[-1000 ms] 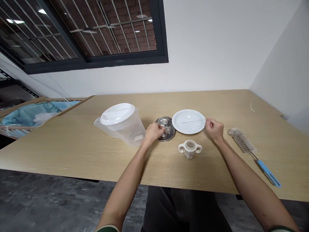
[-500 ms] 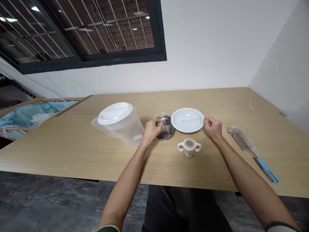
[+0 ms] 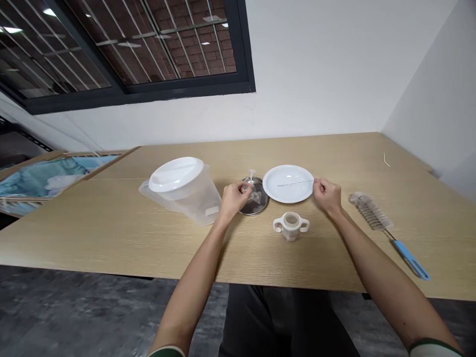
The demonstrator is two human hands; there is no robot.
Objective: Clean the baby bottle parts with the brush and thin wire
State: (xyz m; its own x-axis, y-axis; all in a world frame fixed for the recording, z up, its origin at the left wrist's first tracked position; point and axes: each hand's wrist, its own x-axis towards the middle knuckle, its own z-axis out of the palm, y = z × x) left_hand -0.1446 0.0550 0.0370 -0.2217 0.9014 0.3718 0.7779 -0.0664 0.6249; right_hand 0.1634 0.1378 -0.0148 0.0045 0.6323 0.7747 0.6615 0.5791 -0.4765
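- Front: the edge of the table [image 3: 122,238] ran below both my wrists; a strip of wood lay between it and the two-handled cup [image 3: 291,230], which stood upright with its mouth uncovered.
- Left side: the lidded pitcher [image 3: 193,203] stood just beside my left hand [image 3: 234,198], leaving little room there.
- Right side: a gap of wood separated my right hand [image 3: 327,195] from the bottle brush [image 3: 372,213].
- Centre: the rims of the metal dish [image 3: 253,211] and white plate [image 3: 288,196] met in view; I could not tell whether they touched.
- Left fingers: thumb and fingertips were clamped on a clear piece [image 3: 252,175] above the dish, its stem pale, its top flared.
- Right fingers: these were curled together, clamped on a thin rod [image 3: 297,183], dark and nearly straight, extending leftward over the plate.
- Within the dish: more clear pieces [image 3: 255,197], outlines indistinct.
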